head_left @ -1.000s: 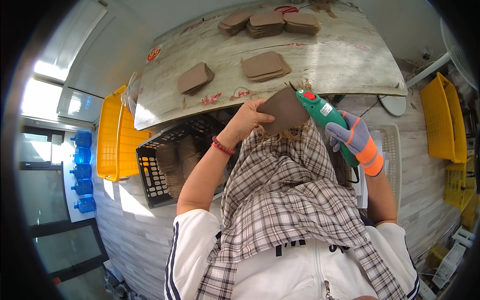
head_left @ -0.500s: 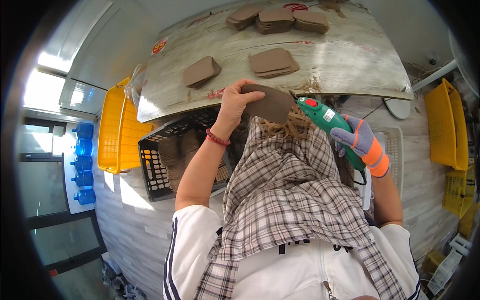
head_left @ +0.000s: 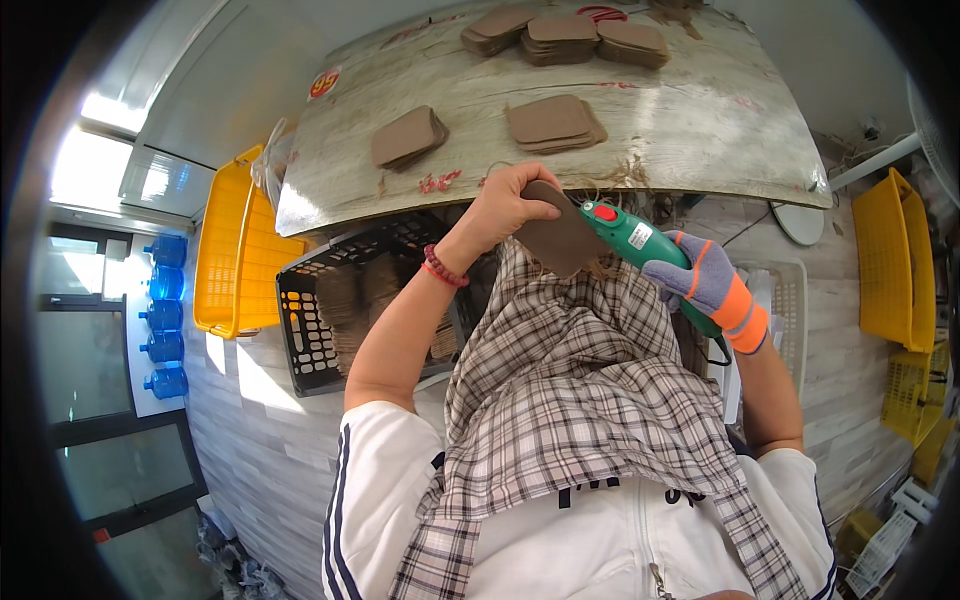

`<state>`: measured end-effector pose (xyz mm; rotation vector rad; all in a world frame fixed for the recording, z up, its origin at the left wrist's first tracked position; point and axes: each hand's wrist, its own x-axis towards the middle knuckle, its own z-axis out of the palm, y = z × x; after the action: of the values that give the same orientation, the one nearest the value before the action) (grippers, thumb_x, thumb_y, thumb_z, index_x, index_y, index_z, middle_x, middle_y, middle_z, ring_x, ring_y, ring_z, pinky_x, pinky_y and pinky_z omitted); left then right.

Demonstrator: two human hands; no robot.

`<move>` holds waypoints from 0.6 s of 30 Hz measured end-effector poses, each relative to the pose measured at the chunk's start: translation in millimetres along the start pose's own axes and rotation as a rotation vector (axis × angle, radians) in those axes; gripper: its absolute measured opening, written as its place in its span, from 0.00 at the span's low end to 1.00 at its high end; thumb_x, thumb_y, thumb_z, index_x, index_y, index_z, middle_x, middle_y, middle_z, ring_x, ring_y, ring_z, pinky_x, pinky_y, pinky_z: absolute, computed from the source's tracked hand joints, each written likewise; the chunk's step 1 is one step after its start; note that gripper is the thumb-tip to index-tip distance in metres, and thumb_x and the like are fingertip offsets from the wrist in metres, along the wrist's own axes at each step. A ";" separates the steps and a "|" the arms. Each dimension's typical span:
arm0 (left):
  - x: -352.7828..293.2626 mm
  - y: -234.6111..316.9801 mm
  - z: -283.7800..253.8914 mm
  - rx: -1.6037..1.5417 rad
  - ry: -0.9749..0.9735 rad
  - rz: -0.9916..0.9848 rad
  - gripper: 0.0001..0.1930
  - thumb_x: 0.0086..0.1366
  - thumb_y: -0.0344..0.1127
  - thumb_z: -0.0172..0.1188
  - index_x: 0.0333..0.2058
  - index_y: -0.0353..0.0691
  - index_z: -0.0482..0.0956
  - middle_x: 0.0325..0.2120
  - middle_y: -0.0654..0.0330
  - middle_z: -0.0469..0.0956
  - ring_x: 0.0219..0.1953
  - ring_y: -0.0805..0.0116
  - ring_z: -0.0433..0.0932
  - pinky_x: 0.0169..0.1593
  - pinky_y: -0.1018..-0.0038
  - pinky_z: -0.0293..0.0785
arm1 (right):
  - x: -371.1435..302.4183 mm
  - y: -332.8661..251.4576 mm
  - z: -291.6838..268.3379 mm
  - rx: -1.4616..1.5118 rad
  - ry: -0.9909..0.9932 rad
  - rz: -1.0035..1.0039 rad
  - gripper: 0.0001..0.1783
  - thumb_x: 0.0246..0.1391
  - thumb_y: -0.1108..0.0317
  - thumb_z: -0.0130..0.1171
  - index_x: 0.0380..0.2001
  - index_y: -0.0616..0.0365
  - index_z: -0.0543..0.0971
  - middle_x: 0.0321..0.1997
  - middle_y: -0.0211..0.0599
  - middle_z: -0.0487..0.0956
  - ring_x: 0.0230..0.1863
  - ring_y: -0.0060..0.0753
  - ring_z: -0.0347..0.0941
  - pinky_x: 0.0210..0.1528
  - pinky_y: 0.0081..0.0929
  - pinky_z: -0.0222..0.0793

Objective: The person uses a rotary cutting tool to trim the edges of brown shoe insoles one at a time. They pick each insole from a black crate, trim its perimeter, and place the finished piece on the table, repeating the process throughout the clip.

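Bare, with a red bead bracelet on its wrist, my left hand [head_left: 505,208] grips a flat brown rounded-corner piece [head_left: 550,238] between thumb and fingers. The piece hangs tilted just off the table's near edge. My right hand [head_left: 705,285], in a grey and orange glove, is closed round the body of green electric scissors [head_left: 632,240] with a red switch. The tool's dark tip meets the edge of the piece; the exact contact is too small to make out. Brown strips of scrap lie on my checked apron [head_left: 570,370], partly behind the piece.
On the table [head_left: 690,130] lie a small stack of brown pieces [head_left: 405,138], a larger stack [head_left: 555,122] and several more stacks [head_left: 560,38] at the back. A black crate [head_left: 300,340] holds brown pieces. Yellow baskets [head_left: 230,250] stand at both sides; a pale basket [head_left: 795,310] sits right.
My left hand has turned the brown piece, so it now hangs more steeply and looks narrower. The scissors have shifted slightly left, along the piece's edge.
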<state>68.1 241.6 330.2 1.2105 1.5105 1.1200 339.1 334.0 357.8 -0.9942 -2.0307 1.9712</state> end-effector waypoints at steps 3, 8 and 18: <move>0.0 3.4 -2.2 0.015 -0.041 -0.028 0.17 0.50 0.22 0.61 0.41 0.37 0.73 0.30 0.65 0.77 0.35 0.80 0.73 0.40 0.83 0.68 | 3.4 -3.1 1.7 -0.018 -0.010 0.033 0.21 0.48 0.58 0.65 0.39 0.63 0.75 0.21 0.27 0.74 0.18 0.14 0.66 0.19 0.15 0.63; -1.3 7.8 -1.1 -0.076 -0.100 -0.044 0.26 0.49 0.20 0.62 0.49 0.37 0.69 0.29 0.66 0.76 0.34 0.80 0.73 0.41 0.82 0.67 | 13.8 -4.9 9.3 -0.024 -0.043 0.020 0.21 0.50 0.60 0.63 0.42 0.63 0.74 0.23 0.27 0.74 0.19 0.15 0.68 0.21 0.15 0.65; 8.6 -69.8 -182.0 -0.465 0.598 -0.007 0.19 0.56 0.22 0.57 0.48 0.37 0.73 0.40 0.58 0.76 0.39 0.68 0.76 0.44 0.72 0.74 | 18.6 20.0 0.3 0.101 0.115 0.042 0.21 0.51 0.61 0.62 0.42 0.65 0.72 0.22 0.29 0.74 0.18 0.17 0.68 0.19 0.17 0.65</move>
<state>-123.4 219.6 300.1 0.5706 1.5391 1.8129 331.6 342.3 332.8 -1.1087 -1.8464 1.9664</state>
